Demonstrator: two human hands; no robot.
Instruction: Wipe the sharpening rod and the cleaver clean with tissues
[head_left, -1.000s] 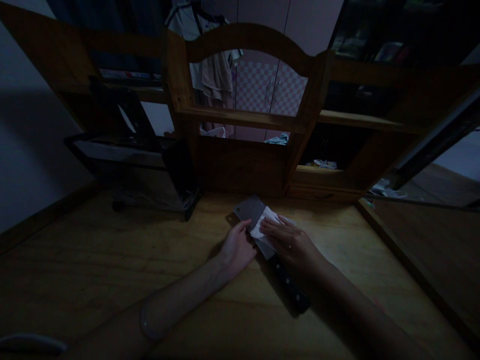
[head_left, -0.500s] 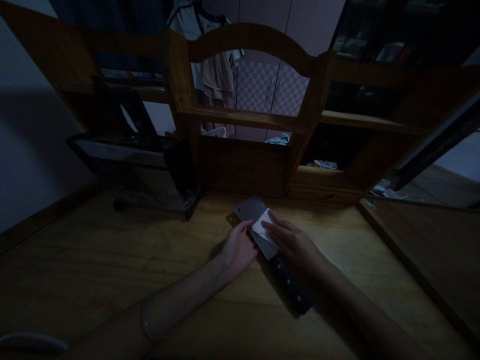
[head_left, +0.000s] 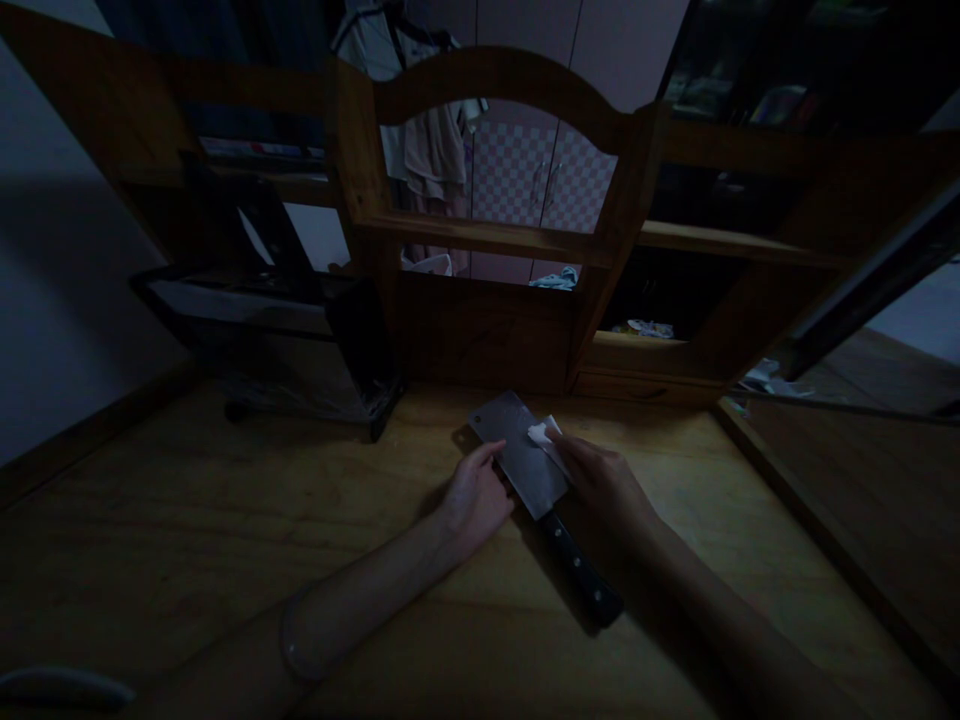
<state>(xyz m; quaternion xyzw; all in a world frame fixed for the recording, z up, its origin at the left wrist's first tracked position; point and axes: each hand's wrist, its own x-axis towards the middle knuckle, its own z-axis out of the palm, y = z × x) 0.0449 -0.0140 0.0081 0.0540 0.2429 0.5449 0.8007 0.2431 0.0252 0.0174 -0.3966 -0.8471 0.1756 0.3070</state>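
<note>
A cleaver (head_left: 521, 455) with a broad grey blade and a black riveted handle lies slantwise over the wooden tabletop, its handle towards me on the right. My left hand (head_left: 478, 495) grips the blade's left edge, thumb on top and the other fingers curled beneath. At the blade's right edge, my right hand (head_left: 604, 480) pinches a crumpled white tissue (head_left: 541, 434). Most of the blade's upper face shows. The left fingertips under the blade are hidden.
A black-framed knife rack (head_left: 300, 350) holding dark-handled tools stands at the back left. Behind the cleaver rises a wooden shelf unit (head_left: 487, 330) with a small drawer (head_left: 649, 387). A raised wooden edge (head_left: 810, 520) runs along the right. The room is dim.
My right hand has moved slightly right with the tissue, from flat over the blade to its right edge, bunching the tissue up. My left hand and the cleaver have stayed put.
</note>
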